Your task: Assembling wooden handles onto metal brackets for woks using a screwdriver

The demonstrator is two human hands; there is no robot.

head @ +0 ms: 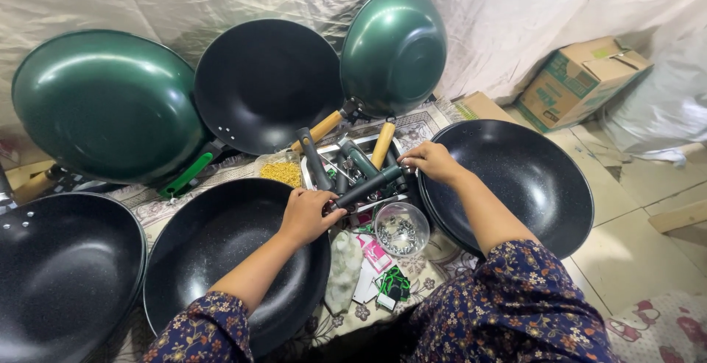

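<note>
Both hands hold one dark pan handle above a tray of loose handles, ringed by woks.

From the left: a handleless black wok (62, 275) lies at the mat's left edge, a second (221, 260) under the left hand (305, 216), whose fingers close round the near end of the dark handle (364, 188). The right hand (433, 161) pinches its far end over the metal tray (324, 158). A clear bowl of small metal fittings (401, 228) sits just beside. A third bare wok (515, 182) lies right. Three woks propped behind already carry handles; by my judgement, three remain.
</note>
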